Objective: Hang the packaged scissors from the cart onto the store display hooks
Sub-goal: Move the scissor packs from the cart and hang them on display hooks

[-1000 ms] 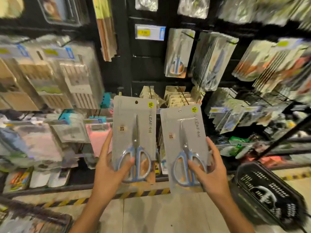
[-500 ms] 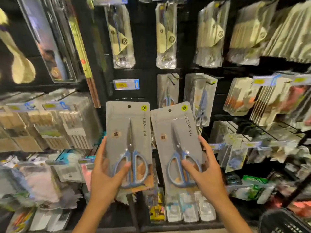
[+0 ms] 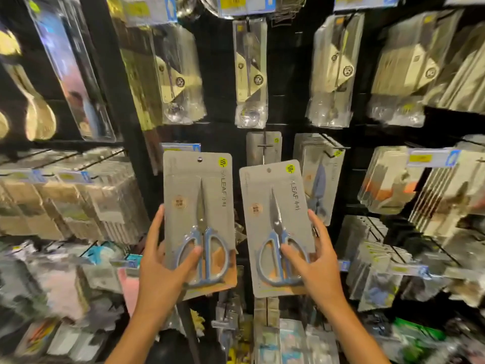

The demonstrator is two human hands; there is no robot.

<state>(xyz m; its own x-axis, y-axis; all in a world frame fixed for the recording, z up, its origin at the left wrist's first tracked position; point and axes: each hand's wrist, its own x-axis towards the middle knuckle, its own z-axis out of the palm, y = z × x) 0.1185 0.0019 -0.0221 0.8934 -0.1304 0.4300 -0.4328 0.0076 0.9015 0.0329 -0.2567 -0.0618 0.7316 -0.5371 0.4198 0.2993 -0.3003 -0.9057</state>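
My left hand (image 3: pixel 160 269) grips one scissors pack (image 3: pixel 199 219) low down, thumb across the blue handles and fingers (image 3: pixel 154 227) curled round its left edge; my right hand (image 3: pixel 317 269) holds a second scissors pack (image 3: pixel 275 227) the same way, thumb in front, fingers at the right edge. A second ago the floor and the black basket were in sight; now my view has lifted to the pegboard and both packs have risen with it, so I judge the carry over and the hanging about to start. The matching hung scissors (image 3: pixel 319 179) sit just right of my right-hand pack, and a nearly bare display hook (image 3: pixel 265 146) stands just above between the two; each pack's punched hole is up top. Around them the dark wall is crowded with bagged utensils and yellow price tags (image 3: pixel 430 158); much is blurred.
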